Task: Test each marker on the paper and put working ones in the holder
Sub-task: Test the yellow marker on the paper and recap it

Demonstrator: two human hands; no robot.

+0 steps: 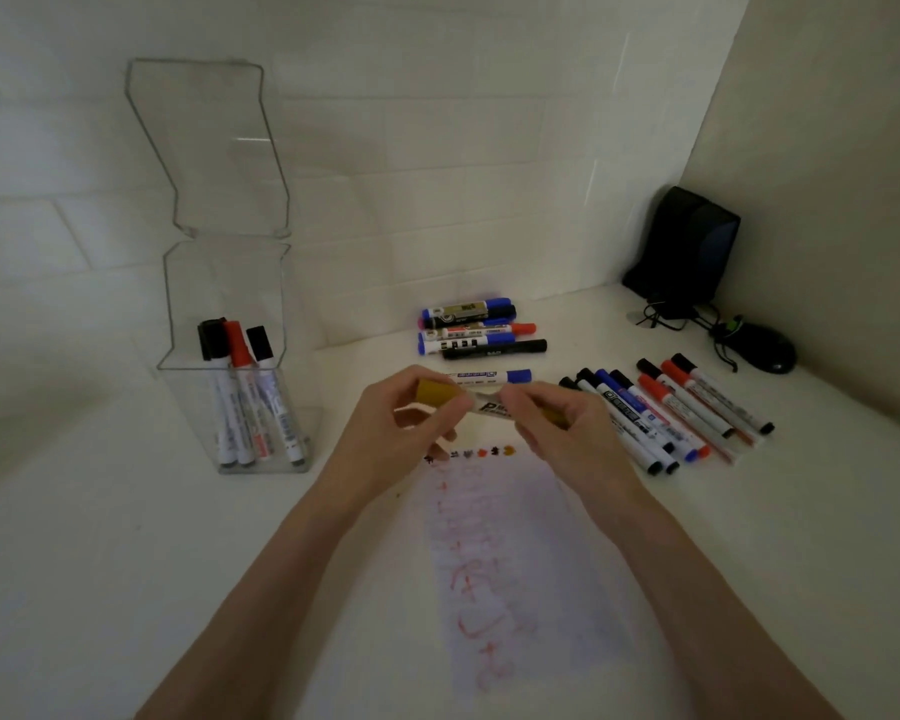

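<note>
Both hands hold a yellow-capped marker (481, 405) level above the top of the paper (515, 553). My left hand (401, 428) grips its yellow cap end; my right hand (557, 428) pinches the white barrel. The paper carries red scribbles and a row of small colour test marks near its top edge. The clear holder (178, 324) stands at the left with its lid up, and several markers with black and red caps stand inside it. A blue-capped marker (494, 376) lies just behind my hands.
A pile of markers (476, 330) lies at the back centre by the wall. A row of several markers (687, 407) lies to the right of the paper. A black speaker (687, 246) and a black mouse (765, 350) with cables sit in the far right corner.
</note>
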